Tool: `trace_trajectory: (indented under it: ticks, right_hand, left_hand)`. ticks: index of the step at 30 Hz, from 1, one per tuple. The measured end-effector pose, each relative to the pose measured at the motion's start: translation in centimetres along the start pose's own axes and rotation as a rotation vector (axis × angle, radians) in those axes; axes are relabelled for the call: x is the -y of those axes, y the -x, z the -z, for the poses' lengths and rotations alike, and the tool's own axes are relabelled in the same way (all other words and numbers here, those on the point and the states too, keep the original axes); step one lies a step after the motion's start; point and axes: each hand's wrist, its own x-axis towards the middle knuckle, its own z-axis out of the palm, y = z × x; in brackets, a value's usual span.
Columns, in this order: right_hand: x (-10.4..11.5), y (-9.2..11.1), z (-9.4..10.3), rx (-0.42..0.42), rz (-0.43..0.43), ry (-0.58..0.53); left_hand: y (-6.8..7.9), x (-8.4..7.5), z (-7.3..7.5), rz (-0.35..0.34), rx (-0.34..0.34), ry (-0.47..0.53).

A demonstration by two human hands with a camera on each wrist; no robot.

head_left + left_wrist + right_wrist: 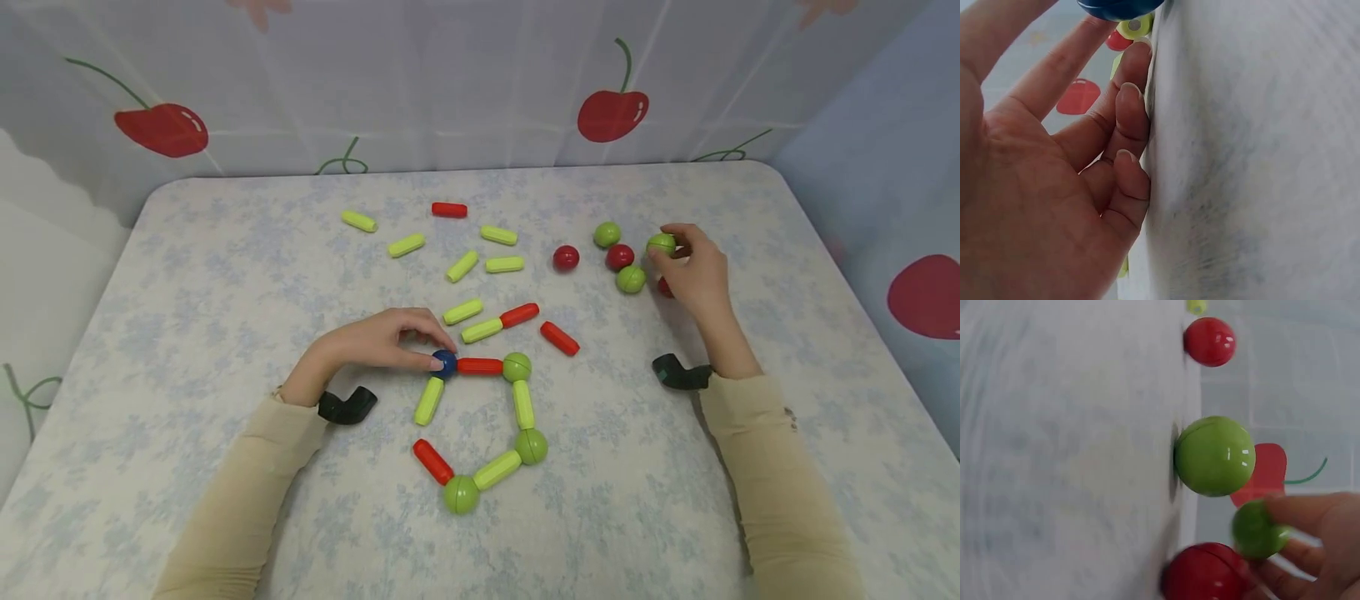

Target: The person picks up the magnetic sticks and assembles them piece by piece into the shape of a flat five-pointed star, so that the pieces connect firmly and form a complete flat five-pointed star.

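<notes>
My left hand point(386, 337) pinches a blue ball point(444, 364) between thumb and index finger; its other fingers rest against the tabletop in the left wrist view. That ball joins a red rod point(480, 367) and a yellow-green rod point(429, 402). The chain runs on through a green ball point(517, 367), more rods and further green balls to a red rod point(432, 462) at its loose end. At the right, my right hand point(697, 271) holds a green ball point(1254, 530) between its fingertips, raised off the table. A red ball point(665, 287) lies partly hidden beneath that hand.
Beside the right hand lie green balls point(631, 279) and red balls point(566, 258). Several loose yellow-green rods point(462, 266) and a red rod point(449, 210) lie toward the back. One yellow-green rod point(482, 331) touches a red rod point(520, 315) end to end. Another red rod point(559, 338) lies nearby.
</notes>
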Motion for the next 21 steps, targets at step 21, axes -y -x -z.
trace_trajectory:
  ticks: [21]
  right_hand:
    - [16.5,13.7,-9.0,0.798,0.552,-0.408]
  left_hand:
    - [-0.2,0.4,0.2,-0.03,0.0,0.049]
